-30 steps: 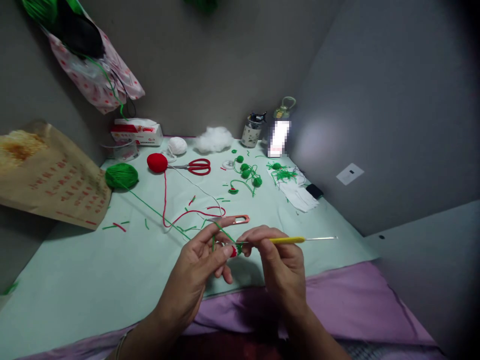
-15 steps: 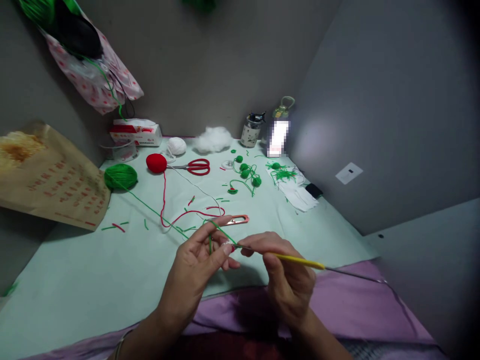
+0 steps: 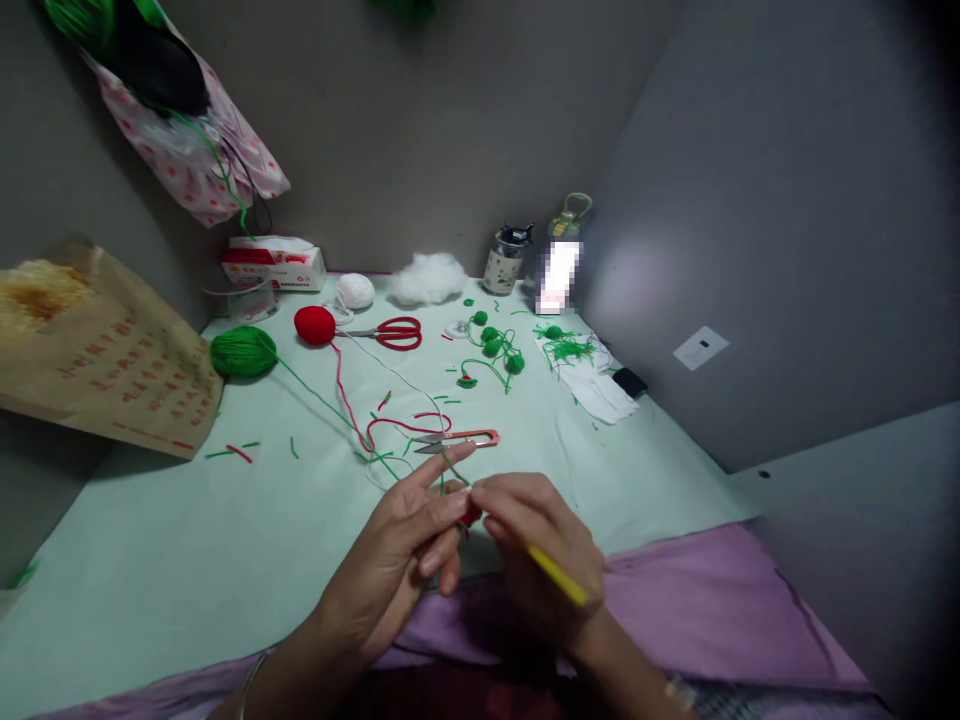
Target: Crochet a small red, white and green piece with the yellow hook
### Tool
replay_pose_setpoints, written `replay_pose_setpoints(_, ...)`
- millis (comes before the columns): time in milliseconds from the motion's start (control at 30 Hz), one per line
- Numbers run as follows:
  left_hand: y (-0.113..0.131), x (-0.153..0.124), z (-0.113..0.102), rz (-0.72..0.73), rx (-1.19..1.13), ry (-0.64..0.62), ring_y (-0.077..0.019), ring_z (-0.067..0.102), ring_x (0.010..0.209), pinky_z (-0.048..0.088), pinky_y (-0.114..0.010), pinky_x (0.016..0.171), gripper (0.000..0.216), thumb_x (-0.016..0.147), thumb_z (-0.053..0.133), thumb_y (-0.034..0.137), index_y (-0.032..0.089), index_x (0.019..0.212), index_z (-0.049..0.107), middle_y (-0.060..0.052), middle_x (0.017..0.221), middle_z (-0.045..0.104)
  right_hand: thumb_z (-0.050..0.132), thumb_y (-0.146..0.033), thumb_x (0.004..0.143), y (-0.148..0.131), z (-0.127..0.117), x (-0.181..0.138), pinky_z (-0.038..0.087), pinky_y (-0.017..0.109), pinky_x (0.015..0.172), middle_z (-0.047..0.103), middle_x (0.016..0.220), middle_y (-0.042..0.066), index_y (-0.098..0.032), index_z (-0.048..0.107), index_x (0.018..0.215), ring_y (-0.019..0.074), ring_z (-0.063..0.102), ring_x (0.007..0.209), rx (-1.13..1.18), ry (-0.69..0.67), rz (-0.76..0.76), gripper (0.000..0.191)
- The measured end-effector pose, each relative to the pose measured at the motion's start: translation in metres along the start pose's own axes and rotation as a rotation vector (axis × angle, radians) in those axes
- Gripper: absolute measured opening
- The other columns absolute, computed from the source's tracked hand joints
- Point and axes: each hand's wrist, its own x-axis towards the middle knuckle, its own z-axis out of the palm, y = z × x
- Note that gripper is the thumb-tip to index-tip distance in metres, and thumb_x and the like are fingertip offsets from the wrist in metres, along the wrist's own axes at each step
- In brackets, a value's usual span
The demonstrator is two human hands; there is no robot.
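My left hand (image 3: pixel 409 540) pinches a small red and white crochet piece (image 3: pixel 471 512) between thumb and fingers, with green yarn (image 3: pixel 454 466) running over its raised index finger. That strand leads back to a green yarn ball (image 3: pixel 244 352) at the left. My right hand (image 3: pixel 544 550) is closed around a crochet hook with a yellow handle (image 3: pixel 559 575). The hook's tip is hidden by the fingers, right at the crochet piece. Just beyond my left index finger lie orange thread snips (image 3: pixel 480 437), blades pointing left.
Red-handled scissors (image 3: pixel 399 333), a red yarn ball (image 3: pixel 315 326), a white yarn ball (image 3: pixel 355 291) and white stuffing (image 3: pixel 429 279) lie farther back. Small green crocheted balls (image 3: pixel 491 347) sit centre right. A paper bag (image 3: pixel 142 360) stands left; a lit phone (image 3: pixel 559 275) leans at the back.
My right hand has moved left and turned, so the hook's handle now tilts steeply toward me. My left hand has rotated slightly, and the snips' blades have come into view. The red strand has shifted.
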Motion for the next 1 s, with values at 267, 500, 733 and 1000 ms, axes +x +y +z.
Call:
replay_pose_setpoints(267, -0.003, -0.001, 0.001, 0.104, 0.094, 0.014, 0.0029, 0.029, 0.041, 0.039, -0.011, 0.036, 0.052, 0.083, 0.085, 0.023, 0.023, 0.134, 0.07, 0.004, 0.088, 0.062, 0.058, -0.019, 0.104, 0.006, 0.009, 0.009, 0.058, 0.031, 0.074, 0.074, 0.093, 0.003, -0.025, 0.076, 0.103, 0.0167, 0.069, 0.084, 0.464, 0.12, 0.364, 0.019)
replay_pose_setpoints(500, -0.007, 0.003, 0.001, 0.091, 0.01, 0.046, -0.001, 0.026, 0.041, 0.04, -0.012, 0.037, 0.05, 0.079, 0.089, 0.023, 0.019, 0.127, 0.075, 0.01, 0.061, 0.046, 0.063, -0.01, 0.098, 0.0, 0.005, 0.004, 0.062, 0.035, 0.078, 0.076, 0.106, 0.008, -0.027, 0.077, 0.119, 0.0222, 0.073, 0.096, 0.034, 0.027, 0.064, 0.03)
replay_pose_setpoints(733, -0.002, 0.006, 0.0, 0.136, 0.033, 0.08, -0.001, 0.036, 0.047, 0.048, -0.015, 0.048, 0.038, 0.08, 0.087, 0.019, 0.02, 0.117, 0.081, 0.006, 0.074, 0.056, 0.06, -0.023, 0.103, 0.005, 0.007, 0.013, 0.057, 0.032, 0.071, 0.073, 0.086, 0.003, -0.024, 0.078, 0.097, 0.0167, 0.067, 0.077, 0.462, 0.178, 0.403, 0.019)
replay_pose_setpoints(1000, -0.007, 0.002, 0.001, 0.184, 0.164, 0.071, -0.0078, 0.059, 0.065, 0.058, -0.023, 0.07, 0.033, 0.085, 0.083, 0.023, 0.024, 0.118, 0.08, 0.001, 0.085, 0.062, 0.061, -0.029, 0.104, 0.015, 0.007, 0.008, 0.058, 0.027, 0.071, 0.075, 0.088, 0.002, -0.024, 0.078, 0.098, 0.0137, 0.069, 0.073, 0.702, 0.17, 0.57, 0.019)
